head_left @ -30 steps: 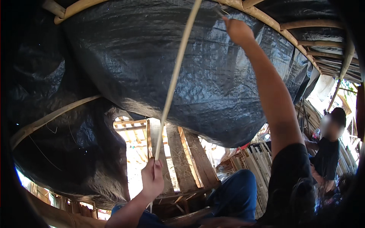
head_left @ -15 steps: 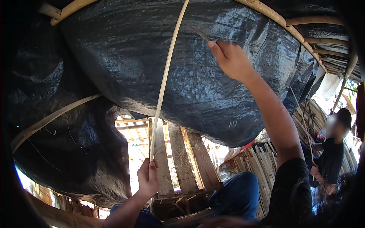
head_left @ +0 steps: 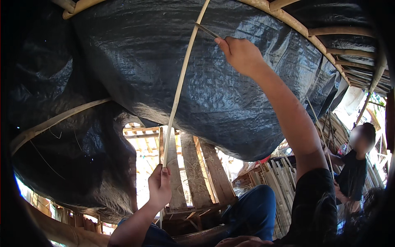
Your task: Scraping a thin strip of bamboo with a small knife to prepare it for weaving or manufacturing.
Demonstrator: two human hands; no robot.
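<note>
A long, pale strip of split bamboo or wood (head_left: pixel 181 78) rises from my lap past the top edge of the picture. My left hand (head_left: pixel 160 183) is closed round its lower part, thumb uppermost. Raised high on the right, my right hand (head_left: pixel 240 54) grips a knife (head_left: pixel 207 30); the handle is hidden in the fist. The thin blade points up and left, and its tip meets or crosses the strip near the top. Whether the blade touches the strip or only overlaps it, I cannot tell.
Black plastic sheeting (head_left: pixel 135 66) hangs ahead, below bamboo poles (head_left: pixel 296 24). Weathered planks (head_left: pixel 195 177) stand in front of my knees. Stacked strips (head_left: pixel 277 185) lie to the right. Another person (head_left: pixel 352 173) in dark clothes is at the far right, beside a thin upright stick.
My right hand has moved left and slightly up, bringing the knife blade to the strip. My left hand keeps its hold low on the strip. The view has shifted a little.
</note>
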